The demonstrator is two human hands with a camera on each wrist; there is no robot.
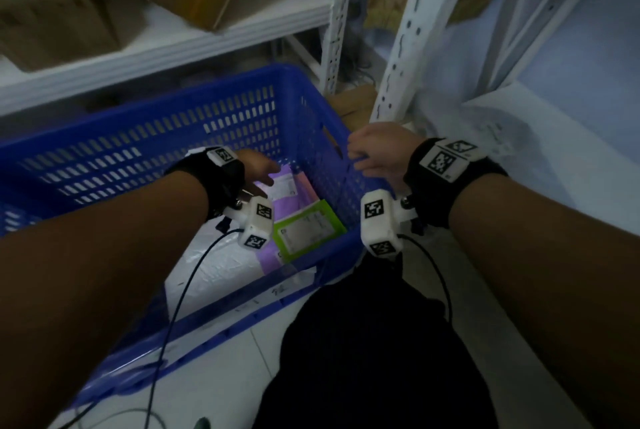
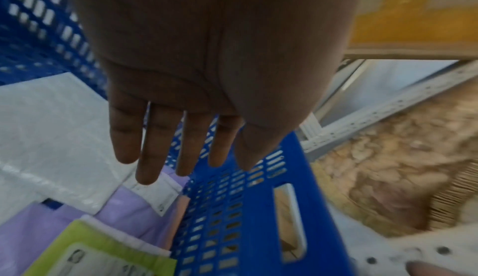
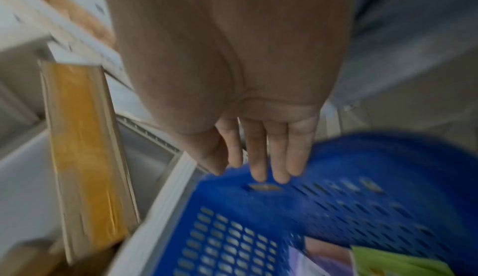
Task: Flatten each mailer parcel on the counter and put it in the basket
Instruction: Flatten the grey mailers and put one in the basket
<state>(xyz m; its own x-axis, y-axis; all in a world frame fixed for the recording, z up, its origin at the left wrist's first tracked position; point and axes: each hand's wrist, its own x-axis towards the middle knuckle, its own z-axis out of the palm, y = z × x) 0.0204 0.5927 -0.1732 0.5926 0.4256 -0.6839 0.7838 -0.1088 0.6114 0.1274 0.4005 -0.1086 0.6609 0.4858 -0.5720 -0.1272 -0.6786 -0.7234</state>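
Two bare hands reach over the blue perforated plastic basket (image 1: pixel 145 138). Left hand (image 2: pixel 207 59) — fingers straight, holding nothing — hovers above the flat mailer parcels (image 1: pixel 304 231) lying inside. Right hand (image 1: pixel 375 150) rests at the basket's right rim, fingers extended, apparently gripping nothing.

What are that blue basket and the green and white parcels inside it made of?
Blue basket: looks like moulded plastic, with regular slotted walls. Green parcel: probably smooth plastic film with a paper label. White parcel: seemingly padded plastic mailer with a faintly textured, slightly shiny surface.
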